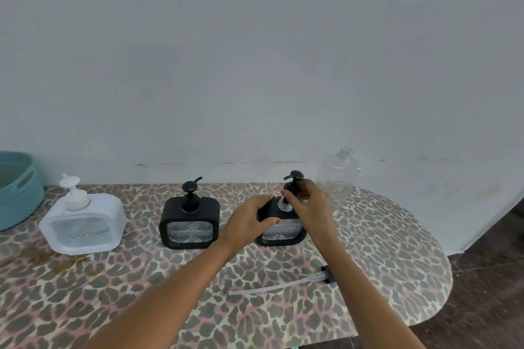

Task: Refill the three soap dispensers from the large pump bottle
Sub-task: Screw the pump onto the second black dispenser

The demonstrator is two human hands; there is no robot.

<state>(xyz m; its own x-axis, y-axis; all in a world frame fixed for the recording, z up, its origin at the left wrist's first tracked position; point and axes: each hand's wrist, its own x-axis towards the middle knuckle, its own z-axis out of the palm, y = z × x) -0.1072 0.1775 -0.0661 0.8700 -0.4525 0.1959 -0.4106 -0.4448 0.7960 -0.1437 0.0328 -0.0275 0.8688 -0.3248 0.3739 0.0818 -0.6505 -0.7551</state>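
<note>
Leopard-print worktop (382,235), grey wall behind. I'm seeing left hand (249,218) curling round rightmost black dispenser (283,231) near back edge; right hand (309,204) pinching its pump (293,178), seemingly screwing it. Uncapped large bottle (337,176) standing at back-right corner. Risk: pump cross-threading, dispenser tipping under twisting.

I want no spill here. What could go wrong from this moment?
The right hand holds the pump head over the right black dispenser, gripped by the left hand; it may drip. The uncapped clear bottle just behind could be knocked over. The loose pump tube near the table edge could fall.
</note>
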